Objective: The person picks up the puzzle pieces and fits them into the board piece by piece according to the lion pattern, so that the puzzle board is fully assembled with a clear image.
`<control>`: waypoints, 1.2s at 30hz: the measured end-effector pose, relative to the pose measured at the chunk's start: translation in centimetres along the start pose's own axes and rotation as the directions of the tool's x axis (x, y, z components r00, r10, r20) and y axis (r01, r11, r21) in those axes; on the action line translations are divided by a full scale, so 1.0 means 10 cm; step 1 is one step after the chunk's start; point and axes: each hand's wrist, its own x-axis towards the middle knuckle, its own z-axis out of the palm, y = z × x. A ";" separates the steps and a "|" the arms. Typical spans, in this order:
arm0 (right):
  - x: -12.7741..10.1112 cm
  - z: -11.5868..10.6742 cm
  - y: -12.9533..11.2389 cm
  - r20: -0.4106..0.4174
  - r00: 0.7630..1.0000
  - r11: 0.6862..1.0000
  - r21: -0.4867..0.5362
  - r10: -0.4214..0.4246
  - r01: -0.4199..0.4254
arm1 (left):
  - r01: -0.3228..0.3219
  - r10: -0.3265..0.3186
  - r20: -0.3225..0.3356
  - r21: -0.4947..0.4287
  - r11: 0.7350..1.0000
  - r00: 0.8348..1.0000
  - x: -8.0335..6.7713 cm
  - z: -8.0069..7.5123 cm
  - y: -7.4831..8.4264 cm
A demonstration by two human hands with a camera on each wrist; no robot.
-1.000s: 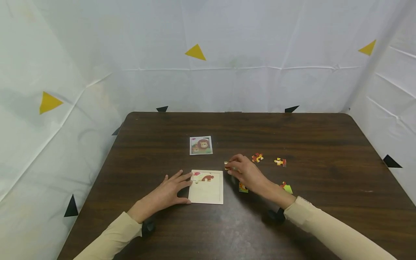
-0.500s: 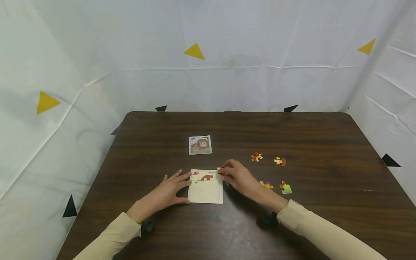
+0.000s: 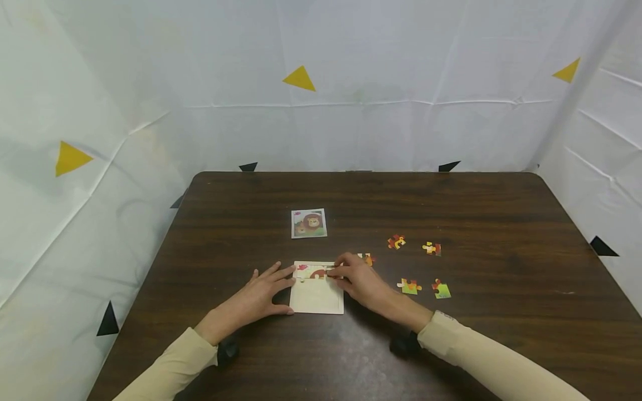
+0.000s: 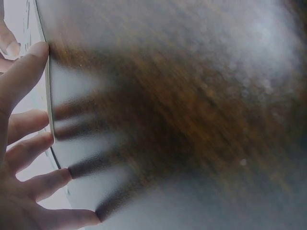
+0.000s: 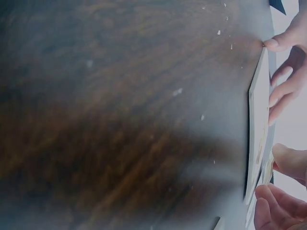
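A pale wooden puzzle board (image 3: pixel 317 298) lies on the dark table (image 3: pixel 451 211). Two joined pieces (image 3: pixel 313 272) sit in its top left. My left hand (image 3: pixel 261 292) lies flat with spread fingers (image 4: pixel 24 139) against the board's left edge (image 4: pixel 50 110). My right hand (image 3: pixel 351 275) pinches a small puzzle piece (image 3: pixel 333 271) low over the board's top right area, beside the placed pieces. In the right wrist view its fingertips (image 5: pixel 283 206) are at the board's edge (image 5: pixel 256 129).
A lion picture card (image 3: pixel 309 223) lies beyond the board. Loose pieces lie to the right: one (image 3: pixel 368 258) behind my right hand, two farther back (image 3: pixel 396 241) (image 3: pixel 432 248), two nearer (image 3: pixel 409 286) (image 3: pixel 442 289). White sheeting surrounds the table.
My right hand has carried the piece leftward from beside the board to over its top right area, uncovering loose pieces on the table. My left hand has stayed put.
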 end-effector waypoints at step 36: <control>0.08 0.06 -0.02 0.141 0.985 0.906 -0.397 -0.100 0.149 | 0.002 -0.002 0.021 0.007 1.000 1.000 0.00 -0.01 -0.01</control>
